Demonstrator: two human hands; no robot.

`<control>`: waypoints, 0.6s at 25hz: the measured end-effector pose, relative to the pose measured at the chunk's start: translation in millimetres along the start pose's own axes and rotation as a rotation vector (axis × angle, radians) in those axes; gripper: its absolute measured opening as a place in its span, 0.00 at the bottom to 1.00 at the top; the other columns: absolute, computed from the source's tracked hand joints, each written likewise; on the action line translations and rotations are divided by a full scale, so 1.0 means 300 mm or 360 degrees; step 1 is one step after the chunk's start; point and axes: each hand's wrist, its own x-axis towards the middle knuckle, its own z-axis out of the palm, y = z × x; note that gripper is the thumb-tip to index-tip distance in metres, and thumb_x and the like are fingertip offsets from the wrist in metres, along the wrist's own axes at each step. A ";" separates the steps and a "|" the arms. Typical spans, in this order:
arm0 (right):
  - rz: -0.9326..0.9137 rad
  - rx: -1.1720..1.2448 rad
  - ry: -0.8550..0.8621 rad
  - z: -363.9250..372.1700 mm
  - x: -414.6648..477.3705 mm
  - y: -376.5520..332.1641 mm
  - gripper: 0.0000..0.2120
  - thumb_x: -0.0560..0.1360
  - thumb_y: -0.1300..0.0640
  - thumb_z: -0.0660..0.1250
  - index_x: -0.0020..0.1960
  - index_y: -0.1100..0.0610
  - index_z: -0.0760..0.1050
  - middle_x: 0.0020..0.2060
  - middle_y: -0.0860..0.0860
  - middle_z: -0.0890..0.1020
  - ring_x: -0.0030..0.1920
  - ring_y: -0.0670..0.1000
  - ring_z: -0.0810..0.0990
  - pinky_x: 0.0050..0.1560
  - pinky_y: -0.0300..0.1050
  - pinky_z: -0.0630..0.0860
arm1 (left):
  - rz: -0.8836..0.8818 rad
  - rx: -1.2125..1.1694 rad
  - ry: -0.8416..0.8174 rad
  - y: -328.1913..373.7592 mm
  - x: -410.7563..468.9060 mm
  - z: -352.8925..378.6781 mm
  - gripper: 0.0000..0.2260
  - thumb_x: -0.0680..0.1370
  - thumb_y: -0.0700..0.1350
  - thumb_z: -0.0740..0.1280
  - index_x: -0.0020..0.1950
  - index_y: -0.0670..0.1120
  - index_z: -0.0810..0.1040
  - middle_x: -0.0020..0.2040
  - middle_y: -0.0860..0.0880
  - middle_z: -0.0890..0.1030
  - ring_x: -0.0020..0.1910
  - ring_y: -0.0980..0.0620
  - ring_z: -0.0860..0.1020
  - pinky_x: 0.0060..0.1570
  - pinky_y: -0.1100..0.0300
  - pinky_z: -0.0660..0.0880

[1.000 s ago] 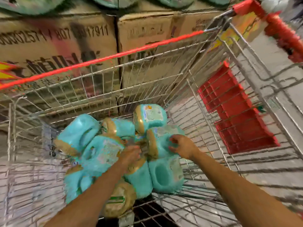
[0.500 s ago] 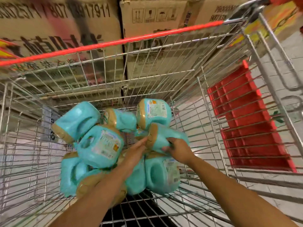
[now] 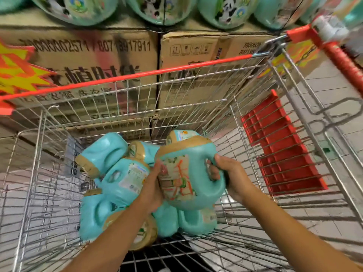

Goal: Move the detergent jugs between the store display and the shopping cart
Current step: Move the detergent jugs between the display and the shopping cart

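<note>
A teal detergent jug (image 3: 188, 173) with a tan top band is held up above the pile in the wire shopping cart (image 3: 137, 107). My right hand (image 3: 229, 175) grips its handle, fingers curled through the opening. My left hand (image 3: 154, 185) presses against the jug's labelled left side and supports it. Several more teal jugs (image 3: 117, 173) lie jumbled on the cart floor beneath. On the store display, a row of teal jugs with panda labels (image 3: 157, 8) stands on top of the cartons.
Stacked cardboard cartons (image 3: 94, 55) form the display just beyond the cart's red-trimmed far rim. The cart's red child-seat flap (image 3: 280, 146) hangs at the right, with the red handle (image 3: 345, 61) above it. A red-and-yellow price burst (image 3: 17, 71) sticks out at the left.
Both hands reached into the pile, took one jug and lifted it clear of the others toward me. The view has tilted up, bringing the display's top jugs into sight.
</note>
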 end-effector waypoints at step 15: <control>-0.0282 -0.0287 -0.0070 0.546 -0.054 0.034 0.16 0.72 0.43 0.66 0.37 0.55 0.71 0.32 0.55 0.71 0.33 0.52 0.70 0.37 0.44 0.68 | 0.1176 0.0232 0.0582 0.178 -0.600 -0.155 0.13 0.73 0.56 0.69 0.48 0.50 0.86 0.45 0.46 0.87 0.43 0.50 0.85 0.36 0.62 0.80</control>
